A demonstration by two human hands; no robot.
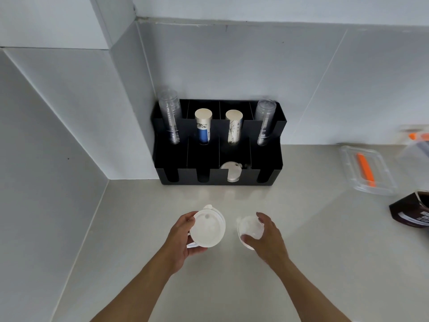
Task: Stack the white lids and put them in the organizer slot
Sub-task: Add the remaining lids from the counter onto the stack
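My left hand point(180, 242) grips a small stack of white lids point(208, 228), held tilted above the counter. To its right, my right hand point(267, 238) closes over another white lid point(249, 227) low at the counter; whether it rests on the surface I cannot tell. The black organizer point(220, 178) stands against the wall in the corner. Its third front slot from the left holds white lids point(232, 171). The other front slots look dark.
The organizer's back row holds two stacks of clear cups point(170, 117) point(264, 122) and two paper cup stacks point(203, 126) point(233, 129). At the right lie a clear plastic box with an orange item point(366, 169) and a dark brown packet point(412, 209). Walls close in left and behind.
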